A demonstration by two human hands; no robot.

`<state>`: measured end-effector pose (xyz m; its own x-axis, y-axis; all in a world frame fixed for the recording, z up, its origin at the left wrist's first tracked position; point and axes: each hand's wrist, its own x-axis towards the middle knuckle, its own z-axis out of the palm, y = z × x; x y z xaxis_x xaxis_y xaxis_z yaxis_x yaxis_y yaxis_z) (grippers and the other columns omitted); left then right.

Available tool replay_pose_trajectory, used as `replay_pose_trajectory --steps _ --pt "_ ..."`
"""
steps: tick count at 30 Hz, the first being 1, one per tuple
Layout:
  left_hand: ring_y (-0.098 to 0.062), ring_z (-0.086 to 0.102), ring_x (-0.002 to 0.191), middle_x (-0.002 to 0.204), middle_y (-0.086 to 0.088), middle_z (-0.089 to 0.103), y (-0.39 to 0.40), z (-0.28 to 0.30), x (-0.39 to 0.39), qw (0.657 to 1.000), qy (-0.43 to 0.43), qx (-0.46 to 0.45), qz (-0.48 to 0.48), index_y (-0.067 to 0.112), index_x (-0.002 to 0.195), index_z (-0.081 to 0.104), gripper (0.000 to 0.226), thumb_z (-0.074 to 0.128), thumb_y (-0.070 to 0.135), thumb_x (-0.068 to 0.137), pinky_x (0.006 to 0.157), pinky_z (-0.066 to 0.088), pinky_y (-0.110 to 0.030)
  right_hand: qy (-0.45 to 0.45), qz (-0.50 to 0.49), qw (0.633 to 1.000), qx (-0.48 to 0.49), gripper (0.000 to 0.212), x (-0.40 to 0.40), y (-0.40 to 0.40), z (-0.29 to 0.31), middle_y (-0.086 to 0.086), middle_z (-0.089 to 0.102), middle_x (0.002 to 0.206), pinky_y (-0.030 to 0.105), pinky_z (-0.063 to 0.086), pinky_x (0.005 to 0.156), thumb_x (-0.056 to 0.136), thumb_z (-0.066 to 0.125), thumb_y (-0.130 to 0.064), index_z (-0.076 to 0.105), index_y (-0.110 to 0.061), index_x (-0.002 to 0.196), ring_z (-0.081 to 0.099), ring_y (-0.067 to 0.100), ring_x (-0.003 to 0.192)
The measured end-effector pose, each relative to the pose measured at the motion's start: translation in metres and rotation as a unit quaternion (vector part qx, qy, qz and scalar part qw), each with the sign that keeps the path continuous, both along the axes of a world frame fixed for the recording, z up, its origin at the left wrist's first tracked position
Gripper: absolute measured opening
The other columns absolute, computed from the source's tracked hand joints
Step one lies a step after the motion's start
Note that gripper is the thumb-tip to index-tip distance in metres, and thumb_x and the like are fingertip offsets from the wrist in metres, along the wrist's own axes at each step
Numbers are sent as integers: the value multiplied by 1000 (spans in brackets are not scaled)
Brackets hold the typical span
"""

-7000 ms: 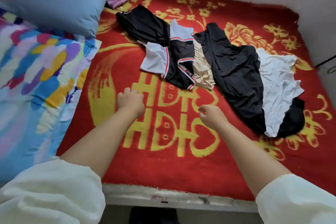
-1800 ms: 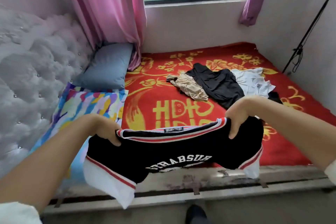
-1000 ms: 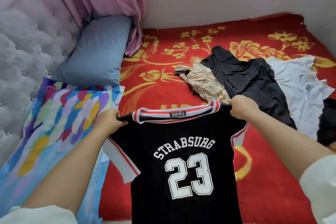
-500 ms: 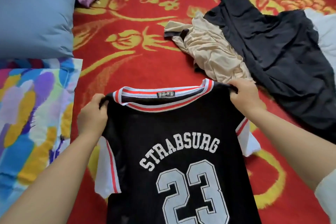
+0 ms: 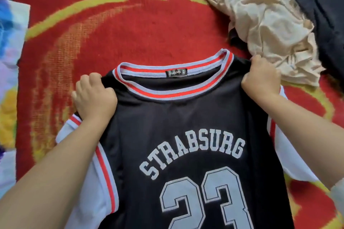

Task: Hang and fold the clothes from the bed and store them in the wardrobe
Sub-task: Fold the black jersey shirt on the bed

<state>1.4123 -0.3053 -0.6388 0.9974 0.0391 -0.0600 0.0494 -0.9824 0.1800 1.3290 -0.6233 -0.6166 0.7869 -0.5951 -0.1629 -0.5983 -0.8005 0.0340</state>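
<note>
A black jersey point(image 5: 186, 121) with white sleeves, a red-and-white collar and the print "STRABSURG 23" lies face up on the red and yellow bed cover point(image 5: 130, 29). My left hand point(image 5: 95, 96) grips its left shoulder. My right hand point(image 5: 262, 78) grips its right shoulder, close to a crumpled beige garment point(image 5: 264, 22). A dark garment point(image 5: 323, 9) lies at the upper right, partly cut off by the frame.
A multicoloured quilt point(image 5: 9, 61) runs along the left edge. Bare bed cover stretches above the jersey's collar. The beige garment lies just beyond my right hand.
Both hands have carried the jersey by its shoulders forward and down onto the bed cover. The view has closed in, so the pillow and white garment are out of frame.
</note>
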Motion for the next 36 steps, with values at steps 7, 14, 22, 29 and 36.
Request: replay_pose_trajectory --steps 7,14,22,29,36 --pt "-40 40 113 117 -27 45 4 5 5 997 63 -39 -9 -3 115 48 40 39 12 79 93 28 -46 -15 114 991 -63 38 15 19 16 26 49 112 47 33 92 72 48 0 48 5 110 46 41 106" --pt "-34 50 105 111 -19 52 71 31 -19 978 131 -161 13 -1 122 49 64 61 42 75 90 39 -41 27 365 924 114 34 65 95 25 18 58 109 44 41 87 88 51 -18 57 -2 118 52 37 106" --pt "-13 48 63 71 -2 54 125 55 -67 917 341 -193 76 16 74 51 29 71 36 79 55 34 -26 147 316 925 150 29 93 113 30 16 51 112 38 39 85 87 57 -22 56 -5 111 44 33 108" --pt "-11 39 58 61 -1 41 139 52 -94 857 392 -314 114 8 62 46 30 61 12 87 52 28 -19 146 280 946 69 22 100 127 32 22 60 102 33 36 71 91 49 -11 60 1 105 53 37 96" --pt "-18 43 79 76 -6 45 160 49 -89 833 206 -420 294 18 70 40 26 45 15 95 68 31 -32 40 269 962 3 30 81 146 31 28 51 109 41 35 73 84 48 3 48 6 114 50 44 98"
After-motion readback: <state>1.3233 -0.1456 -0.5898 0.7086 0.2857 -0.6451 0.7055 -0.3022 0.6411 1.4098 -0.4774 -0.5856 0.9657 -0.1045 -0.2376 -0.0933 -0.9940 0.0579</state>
